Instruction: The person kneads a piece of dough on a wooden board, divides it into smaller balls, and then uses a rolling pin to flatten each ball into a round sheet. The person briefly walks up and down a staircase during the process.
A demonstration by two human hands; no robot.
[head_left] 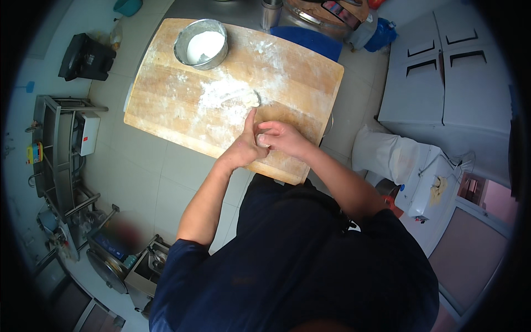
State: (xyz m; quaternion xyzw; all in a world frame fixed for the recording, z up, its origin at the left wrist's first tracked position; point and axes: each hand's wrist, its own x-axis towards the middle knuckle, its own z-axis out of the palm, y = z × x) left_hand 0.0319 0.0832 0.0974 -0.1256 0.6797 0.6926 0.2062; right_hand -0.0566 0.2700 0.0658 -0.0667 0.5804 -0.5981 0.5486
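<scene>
A small piece of dough sits between my two hands above the near edge of a floured wooden board. My left hand is against the dough, its index finger stretched out toward the board's middle. My right hand grips the dough with its fingertips and thumb. Just beyond that index finger, a lump of dough lies in scattered white flour. A round metal bowl holding white flour stands on the far left part of the board.
Behind the board, a metal cup, a blue mat and a phone lie on or near a metal counter. A white cabinet with dark handles and a white sack stand at right. A metal rack is at left.
</scene>
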